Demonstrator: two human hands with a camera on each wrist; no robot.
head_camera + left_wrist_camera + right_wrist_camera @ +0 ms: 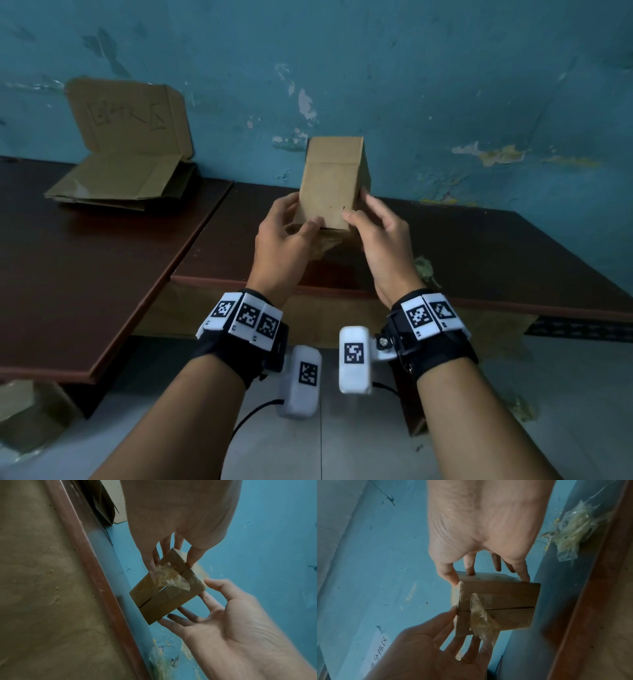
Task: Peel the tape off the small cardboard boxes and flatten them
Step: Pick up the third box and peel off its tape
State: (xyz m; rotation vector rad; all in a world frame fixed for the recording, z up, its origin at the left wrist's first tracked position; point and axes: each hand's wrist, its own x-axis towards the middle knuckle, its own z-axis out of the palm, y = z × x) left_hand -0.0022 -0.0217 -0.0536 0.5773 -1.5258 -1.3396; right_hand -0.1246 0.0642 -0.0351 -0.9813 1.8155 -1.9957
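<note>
**Small box held up between both hands above the desk**

While both hands reach forward over the near edge of the dark brown wooden desk (479, 260), they grasp a small brown cardboard box (330, 185) between them, lifted clear of the surface. The left hand (286, 240) holds the box's left side, thumb on the near face and fingers behind. The right hand (380, 236) holds the right side in the same way, its thumb tip on the near face and its fingers against the far side. In the wrist views the box's underside shows two flaps meeting at a seam, with a crumpled strip of clear tape (169, 578) partly lifted and hanging loose from that seam. Black wrist straps with white coded markers (245, 317) sit on both forearms. To the right of the hands, a wad of crumpled clear tape (424, 269) lies on the desk. Far left, on a second dark desk, flattened brown cardboard pieces (120, 180) lie stacked below a cardboard sign with handwriting (128, 116) leaning on the peeling blue wall (445, 85).
</note>
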